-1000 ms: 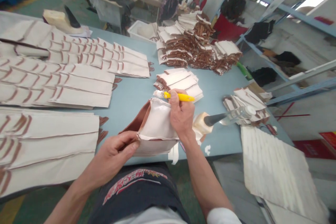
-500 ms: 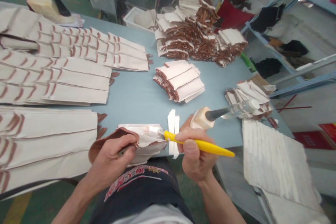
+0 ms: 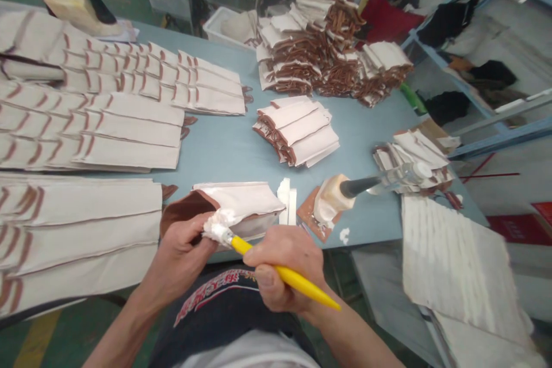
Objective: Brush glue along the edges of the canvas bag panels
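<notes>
My left hand (image 3: pixel 185 250) grips the near, open end of a tube-like piece (image 3: pixel 248 198), off-white outside and brown inside, at the table's front edge. In my right hand (image 3: pixel 287 267) is a brush (image 3: pixel 306 287) with a yellow handle, its bristles thick with white paste. The bristles touch the piece's edge beside my left fingertips, partly hiding them. White strips (image 3: pixel 284 201) lie just right of the piece. Farther right, a pale, paste-crusted block (image 3: pixel 330 201) with a dark neck and clear bottle stands on a brown square (image 3: pixel 319 230).
Overlapping rows of similar off-white pieces (image 3: pixel 125 138) cover the left of the blue table (image 3: pixel 219 144). A small stack (image 3: pixel 297 129) lies mid-table, with a tall brown-and-white pile (image 3: pixel 293 49) behind. More pieces (image 3: pixel 418 155) and a whitish sheet (image 3: pixel 457 253) sit at the right edge.
My right hand has brought the brush left and toward me, from the piece's middle to its edge by my left hand. The piece's open end now gapes wider.
</notes>
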A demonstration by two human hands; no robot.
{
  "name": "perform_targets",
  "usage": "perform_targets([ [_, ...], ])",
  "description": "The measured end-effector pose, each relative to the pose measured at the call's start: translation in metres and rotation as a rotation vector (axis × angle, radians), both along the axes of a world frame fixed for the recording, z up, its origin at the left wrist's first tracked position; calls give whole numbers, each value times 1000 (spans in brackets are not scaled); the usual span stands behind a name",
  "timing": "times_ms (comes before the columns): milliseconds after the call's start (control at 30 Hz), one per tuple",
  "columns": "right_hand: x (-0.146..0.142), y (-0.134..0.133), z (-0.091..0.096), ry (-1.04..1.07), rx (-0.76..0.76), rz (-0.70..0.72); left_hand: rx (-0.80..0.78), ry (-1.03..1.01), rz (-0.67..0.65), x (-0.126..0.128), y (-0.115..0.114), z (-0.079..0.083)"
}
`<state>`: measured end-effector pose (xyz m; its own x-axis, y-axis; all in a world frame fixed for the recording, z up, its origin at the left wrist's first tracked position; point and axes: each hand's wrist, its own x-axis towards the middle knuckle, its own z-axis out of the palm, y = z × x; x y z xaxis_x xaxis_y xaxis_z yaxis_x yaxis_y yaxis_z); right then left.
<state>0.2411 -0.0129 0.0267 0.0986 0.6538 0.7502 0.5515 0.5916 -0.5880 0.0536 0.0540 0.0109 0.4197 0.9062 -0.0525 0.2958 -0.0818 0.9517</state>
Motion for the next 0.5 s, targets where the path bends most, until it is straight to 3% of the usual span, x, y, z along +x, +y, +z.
perform_targets([
  [167,4,3,-6,158,-62,-126,17,35,71,1,4,3],
  [267,6,7,-6,93,-75,-50,-14,-2,61,2,8,3],
  [333,7,12,-4,119,-57,-45,-95,-42,72,1,12,1],
  [433,12,21,-1,310,-56,-174,-299,-127,130,-1,18,-4],
  [500,20,25,0,392,-62,-182,-449,-214,147,-3,23,-5],
])
